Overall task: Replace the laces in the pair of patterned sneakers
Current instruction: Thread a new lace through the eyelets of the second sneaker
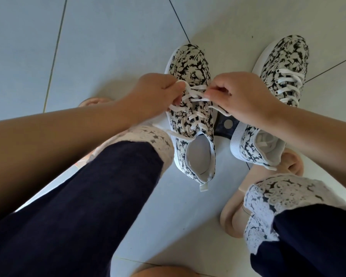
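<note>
Two black-and-white floral sneakers stand on the tiled floor with their toes pointing away from me. The left sneaker (190, 64) sits in the middle, a white lace (196, 94) running loosely through its eyelets. My left hand (154, 92) grips a loop of that lace at the shoe's left side. My right hand (240, 94) pinches the same lace from the right. One loose end of it trails to the left over my trouser cuff. The right sneaker (284, 56) stands further right, with a white lace (290, 82) threaded up its front.
My legs in dark trousers with white lace cuffs fill the foreground, the feet in beige slippers (234, 214). A dark round-holed object (226, 124) lies between the two sneakers. Pale floor tiles (108, 37) with dark grout lines spread to the far left.
</note>
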Tool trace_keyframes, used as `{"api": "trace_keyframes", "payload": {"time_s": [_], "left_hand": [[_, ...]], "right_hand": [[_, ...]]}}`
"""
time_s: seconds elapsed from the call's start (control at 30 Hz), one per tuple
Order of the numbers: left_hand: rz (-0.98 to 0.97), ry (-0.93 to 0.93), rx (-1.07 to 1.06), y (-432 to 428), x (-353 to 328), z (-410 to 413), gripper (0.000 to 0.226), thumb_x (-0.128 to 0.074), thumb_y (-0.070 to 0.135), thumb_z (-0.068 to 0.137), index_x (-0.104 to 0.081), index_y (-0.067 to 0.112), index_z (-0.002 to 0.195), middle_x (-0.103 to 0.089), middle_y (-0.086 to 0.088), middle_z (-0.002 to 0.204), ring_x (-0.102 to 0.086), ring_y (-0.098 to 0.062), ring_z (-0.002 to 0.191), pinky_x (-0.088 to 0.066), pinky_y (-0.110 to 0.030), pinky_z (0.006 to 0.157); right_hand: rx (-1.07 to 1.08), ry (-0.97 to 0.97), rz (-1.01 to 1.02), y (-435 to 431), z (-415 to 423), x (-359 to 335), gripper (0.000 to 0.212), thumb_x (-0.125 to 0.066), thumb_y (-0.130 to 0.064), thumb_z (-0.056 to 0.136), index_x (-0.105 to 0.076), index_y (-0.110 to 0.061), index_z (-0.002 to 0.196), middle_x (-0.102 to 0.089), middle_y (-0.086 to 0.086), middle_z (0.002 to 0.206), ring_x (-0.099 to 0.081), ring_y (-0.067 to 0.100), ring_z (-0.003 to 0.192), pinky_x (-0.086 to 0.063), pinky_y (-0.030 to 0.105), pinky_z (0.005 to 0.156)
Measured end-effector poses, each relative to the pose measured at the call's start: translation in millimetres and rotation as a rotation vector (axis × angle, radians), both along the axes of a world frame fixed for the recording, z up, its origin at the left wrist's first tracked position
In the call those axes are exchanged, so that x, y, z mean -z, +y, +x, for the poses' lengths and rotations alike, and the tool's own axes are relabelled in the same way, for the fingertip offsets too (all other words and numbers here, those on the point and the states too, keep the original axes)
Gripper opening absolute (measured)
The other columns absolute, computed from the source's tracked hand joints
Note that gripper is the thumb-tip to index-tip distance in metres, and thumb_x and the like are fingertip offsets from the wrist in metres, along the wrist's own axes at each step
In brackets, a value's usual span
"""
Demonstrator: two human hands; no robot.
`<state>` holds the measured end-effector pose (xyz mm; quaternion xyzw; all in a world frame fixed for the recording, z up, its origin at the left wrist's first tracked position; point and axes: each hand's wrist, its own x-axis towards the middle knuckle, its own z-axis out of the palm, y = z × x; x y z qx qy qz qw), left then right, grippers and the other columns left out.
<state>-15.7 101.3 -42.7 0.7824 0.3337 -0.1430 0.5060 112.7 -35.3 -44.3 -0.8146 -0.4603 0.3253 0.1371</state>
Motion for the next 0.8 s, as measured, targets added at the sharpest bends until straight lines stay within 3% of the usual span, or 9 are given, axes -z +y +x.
{"api": "trace_keyframes", "payload": {"time_s": [0.07, 0.23, 0.3, 0.37, 0.43, 0.53, 0.63, 0.7, 0.8], "left_hand": [[-0.071, 0.041, -0.121, 7, 5, -7, 0.032, -0.048, 0.028, 0.094, -0.058, 0.018, 0.065, -0.053, 0.003, 0.062, -0.047, -0.011, 0.057, -0.042, -0.009, 0.051], [-0.122, 0.116, -0.116, 10, 12, -20, 0.031, -0.048, 0.028, 0.094, -0.055, 0.020, 0.064, -0.048, 0.004, 0.056, -0.039, 0.002, 0.038, -0.031, -0.005, 0.039], [-0.155, 0.072, -0.092, 5, 11, -19, 0.025, -0.050, 0.033, 0.091, -0.056, 0.016, 0.074, -0.054, 0.004, 0.061, -0.048, -0.001, 0.048, -0.042, -0.009, 0.051], [-0.166, 0.012, -0.110, 1, 10, -18, 0.029, -0.057, 0.045, 0.079, -0.052, 0.016, 0.084, -0.060, 0.002, 0.070, -0.057, -0.011, 0.063, -0.049, -0.024, 0.067], [-0.094, -0.033, -0.196, 0, 11, -21, 0.039, -0.064, 0.049, 0.068, -0.043, 0.022, 0.086, -0.063, -0.003, 0.080, -0.061, -0.019, 0.073, -0.052, -0.033, 0.071], [0.079, -0.105, -0.228, -5, 9, -26, 0.041, -0.072, 0.033, 0.074, -0.040, 0.016, 0.092, -0.058, 0.002, 0.078, -0.056, -0.013, 0.070, -0.048, -0.021, 0.069], [0.123, -0.097, 0.046, -15, 8, -26, 0.028, -0.068, 0.034, 0.078, -0.048, 0.017, 0.091, -0.055, 0.007, 0.078, -0.052, -0.007, 0.070, -0.042, -0.009, 0.064], [0.157, -0.076, 0.190, -21, 10, -21, 0.021, -0.063, 0.034, 0.082, -0.059, 0.021, 0.098, -0.056, 0.010, 0.082, -0.053, -0.006, 0.076, -0.040, -0.009, 0.068], [0.212, -0.071, 0.209, -26, 13, -10, 0.020, -0.060, 0.034, 0.086, -0.066, 0.022, 0.100, -0.053, 0.016, 0.078, -0.048, 0.001, 0.072, -0.037, -0.013, 0.072]], "right_hand": [[0.064, 0.046, -0.001, -5, 4, 0, 0.023, -0.048, -0.029, 0.096, -0.062, -0.011, 0.090, -0.047, -0.008, 0.054, -0.042, 0.005, 0.036, -0.033, 0.011, 0.039], [0.145, 0.096, -0.003, -15, 5, 3, 0.027, -0.048, -0.027, 0.095, -0.061, -0.004, 0.092, -0.049, -0.003, 0.058, -0.046, -0.001, 0.041, -0.032, 0.011, 0.039], [0.126, 0.053, 0.036, -17, 5, 3, 0.022, -0.051, -0.028, 0.093, -0.059, -0.007, 0.095, -0.057, -0.001, 0.075, -0.054, 0.001, 0.062, -0.040, 0.012, 0.054], [0.129, -0.028, 0.095, -19, 8, 0, 0.021, -0.055, -0.032, 0.089, -0.055, -0.012, 0.098, -0.055, -0.002, 0.089, -0.052, 0.011, 0.081, -0.037, 0.011, 0.068], [0.112, -0.095, 0.148, -22, 7, -7, 0.024, -0.054, -0.034, 0.086, -0.055, -0.012, 0.095, -0.053, -0.001, 0.087, -0.049, 0.013, 0.080, -0.037, 0.015, 0.070], [0.030, -0.060, 0.112, -28, -8, -14, 0.020, -0.054, -0.032, 0.084, -0.060, -0.013, 0.087, -0.054, -0.005, 0.079, -0.053, 0.013, 0.070, -0.042, 0.019, 0.069], [0.010, -0.019, 0.019, -29, -21, -7, 0.017, -0.061, -0.030, 0.086, -0.067, -0.015, 0.091, -0.058, -0.009, 0.078, -0.053, 0.004, 0.067, -0.038, 0.010, 0.064], [0.056, -0.046, -0.002, -27, -26, -3, 0.015, -0.063, -0.030, 0.086, -0.068, -0.018, 0.092, -0.058, -0.011, 0.078, -0.049, 0.000, 0.066, -0.033, 0.007, 0.060], [0.103, -0.022, -0.007, -25, -27, -3, 0.014, -0.064, -0.028, 0.085, -0.070, -0.017, 0.091, -0.062, -0.009, 0.079, -0.056, 0.007, 0.072, -0.044, 0.020, 0.064]]}}
